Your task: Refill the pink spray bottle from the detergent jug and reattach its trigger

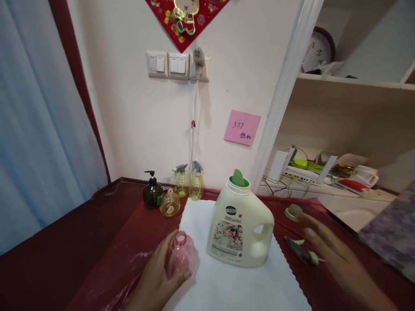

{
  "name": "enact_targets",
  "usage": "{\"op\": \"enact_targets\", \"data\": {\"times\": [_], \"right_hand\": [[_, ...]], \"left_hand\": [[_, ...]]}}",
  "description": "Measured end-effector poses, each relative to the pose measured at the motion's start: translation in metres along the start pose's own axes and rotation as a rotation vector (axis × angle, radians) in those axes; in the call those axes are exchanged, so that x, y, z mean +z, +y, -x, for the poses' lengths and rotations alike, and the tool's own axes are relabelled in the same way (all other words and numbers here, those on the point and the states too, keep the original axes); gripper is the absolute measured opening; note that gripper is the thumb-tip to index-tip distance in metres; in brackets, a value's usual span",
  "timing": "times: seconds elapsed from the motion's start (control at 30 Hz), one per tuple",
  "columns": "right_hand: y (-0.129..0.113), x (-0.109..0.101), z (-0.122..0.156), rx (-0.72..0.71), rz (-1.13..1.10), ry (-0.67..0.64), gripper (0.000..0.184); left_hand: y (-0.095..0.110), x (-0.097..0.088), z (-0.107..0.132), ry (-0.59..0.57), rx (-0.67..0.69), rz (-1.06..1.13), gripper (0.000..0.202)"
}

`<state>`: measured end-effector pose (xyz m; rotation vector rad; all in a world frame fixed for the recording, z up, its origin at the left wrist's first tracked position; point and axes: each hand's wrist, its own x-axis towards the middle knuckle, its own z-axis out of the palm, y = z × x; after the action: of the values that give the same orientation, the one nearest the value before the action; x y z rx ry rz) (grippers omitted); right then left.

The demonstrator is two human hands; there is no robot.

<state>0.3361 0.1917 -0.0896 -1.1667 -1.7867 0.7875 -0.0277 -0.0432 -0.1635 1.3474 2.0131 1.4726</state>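
My left hand (158, 272) is wrapped round a small clear pink bottle (181, 255) with an open neck, standing on a white cloth (227, 285). Beside it stands a large cream detergent jug (241, 222), uncapped, with a green spout. My right hand (333, 255) reaches out flat with fingers spread, blurred, just above a spray-pump head (303, 252) lying on the red table. The jug's cream cap (293, 211) lies further back.
At the back stand a dark pump bottle (152, 193), a round amber bottle (169, 205) and two spray bottles (189, 183). A cable hangs from the wall socket (198, 65). A cluttered shelf (340, 172) is on the right. Blue curtain on the left.
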Motion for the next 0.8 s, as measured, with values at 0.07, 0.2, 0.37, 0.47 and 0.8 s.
{"op": "enact_targets", "data": {"times": [0.07, 0.2, 0.37, 0.47, 0.8], "right_hand": [[-0.016, 0.029, -0.002, 0.001, -0.12, -0.127, 0.071], [-0.026, 0.072, -0.008, -0.044, -0.278, -0.263, 0.061], [-0.012, 0.093, -0.015, 0.038, -0.431, -0.161, 0.061], [-0.014, 0.099, -0.014, 0.037, -0.477, -0.082, 0.063], [-0.081, 0.085, 0.013, 0.004, -0.216, 0.082, 0.07]], "left_hand": [[0.003, 0.001, -0.001, -0.021, -0.036, 0.069, 0.083], [0.011, 0.004, 0.0, -0.068, -0.067, 0.109, 0.083], [0.014, 0.004, 0.001, -0.081, -0.104, 0.093, 0.087], [0.014, 0.004, 0.003, -0.085, -0.126, 0.088, 0.088], [0.021, 0.001, 0.004, -0.094, -0.11, 0.034, 0.087]]}}
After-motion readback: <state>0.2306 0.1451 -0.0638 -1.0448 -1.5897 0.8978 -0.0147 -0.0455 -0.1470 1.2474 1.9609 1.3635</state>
